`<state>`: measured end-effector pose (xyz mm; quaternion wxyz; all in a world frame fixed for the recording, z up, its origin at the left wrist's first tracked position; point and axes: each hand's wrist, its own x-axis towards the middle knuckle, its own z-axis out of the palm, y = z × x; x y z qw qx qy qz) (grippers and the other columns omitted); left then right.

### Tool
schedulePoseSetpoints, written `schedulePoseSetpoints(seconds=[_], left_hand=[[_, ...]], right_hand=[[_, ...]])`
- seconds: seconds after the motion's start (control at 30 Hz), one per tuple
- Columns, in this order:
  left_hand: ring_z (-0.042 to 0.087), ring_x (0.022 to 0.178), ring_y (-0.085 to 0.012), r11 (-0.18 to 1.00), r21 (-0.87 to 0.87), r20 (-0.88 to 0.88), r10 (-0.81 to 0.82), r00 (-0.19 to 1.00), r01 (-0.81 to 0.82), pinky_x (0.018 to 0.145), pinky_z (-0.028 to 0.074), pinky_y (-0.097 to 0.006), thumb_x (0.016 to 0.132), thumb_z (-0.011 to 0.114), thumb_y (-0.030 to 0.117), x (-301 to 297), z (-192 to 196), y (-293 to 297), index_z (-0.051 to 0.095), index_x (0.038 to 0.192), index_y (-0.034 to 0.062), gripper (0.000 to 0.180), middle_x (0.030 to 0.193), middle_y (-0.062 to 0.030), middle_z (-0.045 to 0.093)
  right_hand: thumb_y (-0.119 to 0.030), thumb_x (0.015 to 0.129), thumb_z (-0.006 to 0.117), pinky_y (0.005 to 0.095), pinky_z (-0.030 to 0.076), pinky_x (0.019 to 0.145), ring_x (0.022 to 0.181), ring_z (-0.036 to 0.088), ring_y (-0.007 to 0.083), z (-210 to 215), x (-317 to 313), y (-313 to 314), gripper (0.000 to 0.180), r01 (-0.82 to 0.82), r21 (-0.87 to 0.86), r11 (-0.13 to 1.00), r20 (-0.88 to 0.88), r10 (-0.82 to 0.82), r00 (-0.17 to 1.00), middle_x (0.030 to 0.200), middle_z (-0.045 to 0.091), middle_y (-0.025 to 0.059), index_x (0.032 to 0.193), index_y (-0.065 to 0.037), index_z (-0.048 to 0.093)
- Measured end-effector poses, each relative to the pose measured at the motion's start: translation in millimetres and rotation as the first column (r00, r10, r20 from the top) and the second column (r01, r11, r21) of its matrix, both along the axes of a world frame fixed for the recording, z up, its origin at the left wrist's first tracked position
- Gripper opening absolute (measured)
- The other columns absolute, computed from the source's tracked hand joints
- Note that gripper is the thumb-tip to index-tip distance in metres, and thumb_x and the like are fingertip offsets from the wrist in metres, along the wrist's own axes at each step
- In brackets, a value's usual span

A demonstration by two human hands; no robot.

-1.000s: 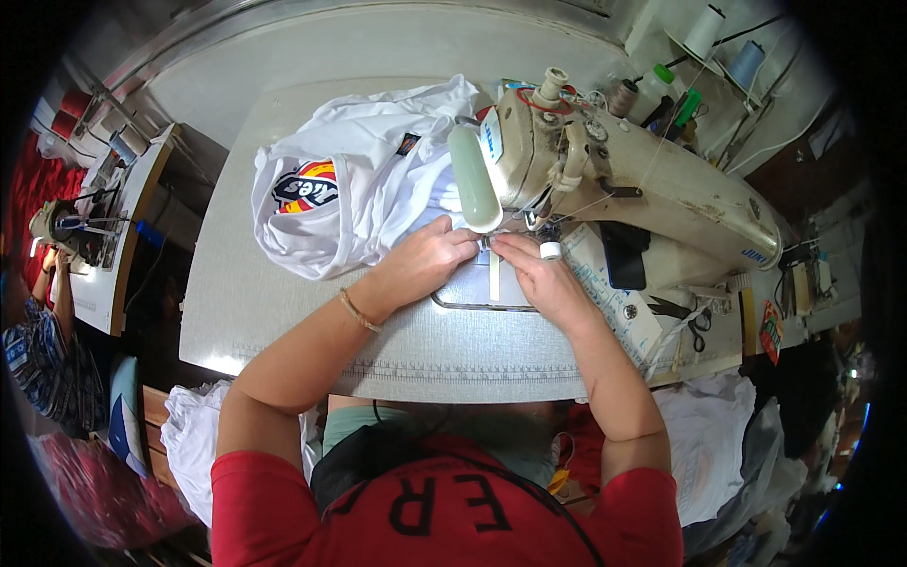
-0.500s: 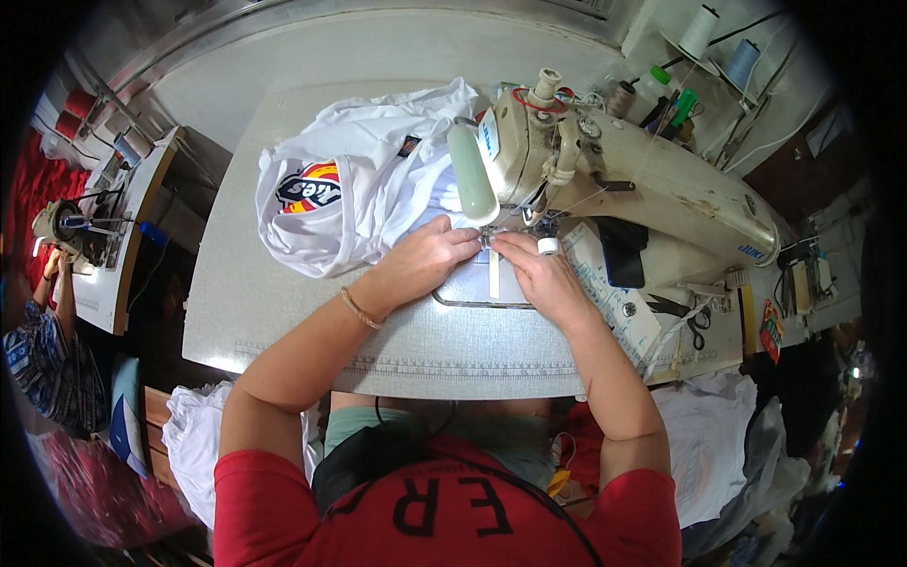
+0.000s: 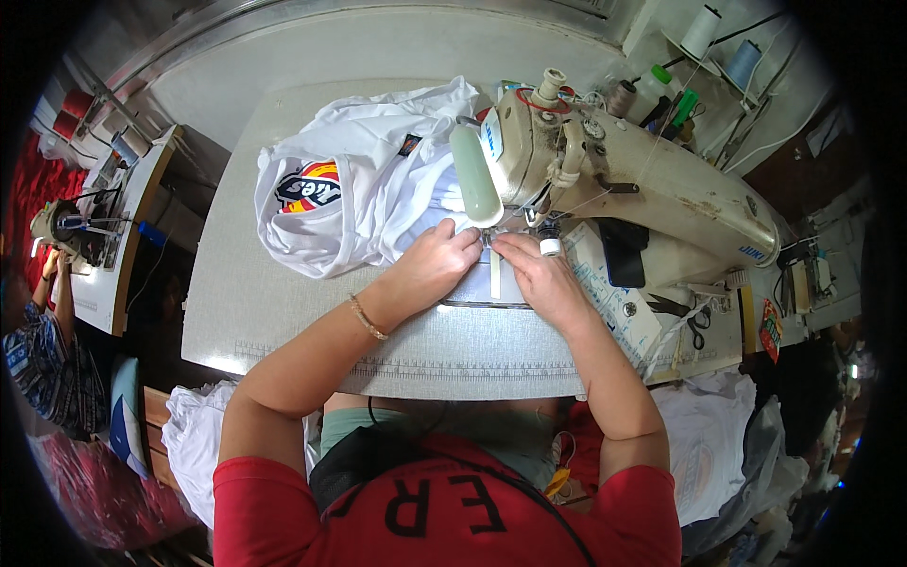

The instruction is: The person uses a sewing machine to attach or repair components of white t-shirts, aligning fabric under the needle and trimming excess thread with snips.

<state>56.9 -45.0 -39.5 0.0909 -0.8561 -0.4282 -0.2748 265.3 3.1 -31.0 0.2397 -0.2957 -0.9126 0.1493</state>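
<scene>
A white garment (image 3: 359,189) with a round red, yellow and blue print lies bunched on the grey sewing table (image 3: 283,312). Its near edge runs under the head of a cream sewing machine (image 3: 642,189). My left hand (image 3: 436,265) presses flat on the fabric just left of the needle. My right hand (image 3: 539,274) pinches the fabric edge and a narrow white strip (image 3: 495,269) right in front of the presser foot. Both hands touch the cloth, fingertips almost meeting.
Thread cones (image 3: 704,28) and small bottles stand behind the machine at the upper right. Scissors (image 3: 697,326) lie at the table's right end. More white garments (image 3: 709,444) hang below at both sides. Another person (image 3: 38,331) sits at a machine far left.
Both hands have edged slightly toward the needle with the fabric; the garment pile has shifted a little. Otherwise the scene is the same.
</scene>
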Motion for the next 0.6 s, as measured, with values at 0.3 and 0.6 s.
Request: schedulePoseSetpoints(seconds=[0.3, 0.6], left_hand=[[0.052, 0.083, -0.0268, 0.997, -0.063, 0.026, -0.047, 0.999, 0.048, 0.073, 0.048, -0.033, 0.075, 0.052, 0.007, -5.2, -3.0, 4.2, 0.06, 0.089, -0.0024, 0.018, 0.094, -0.0114, 0.059], [0.052, 0.084, -0.0267, 0.994, -0.09, 0.069, -0.057, 0.996, 0.063, 0.076, 0.047, -0.033, 0.076, 0.052, 0.005, -8.0, 0.0, 1.6, 0.061, 0.092, -0.0004, 0.019, 0.095, -0.0099, 0.059]], right_hand=[[0.001, 0.083, 0.047, 0.0459, 0.034, 0.097, 0.093, 0.062, 0.0301, -0.3, -0.1, -0.9, 0.031, -0.004, -0.012, 1.0, -0.008, 0.003, 1.0, 0.108, 0.064, 0.0131, 0.109, -0.004, 0.064], [0.001, 0.082, 0.047, 0.0451, 0.036, 0.096, 0.096, 0.061, 0.0297, 0.7, -1.4, -1.2, 0.032, -0.029, 0.019, 0.999, -0.028, 0.029, 0.999, 0.109, 0.064, 0.014, 0.11, -0.003, 0.064]])
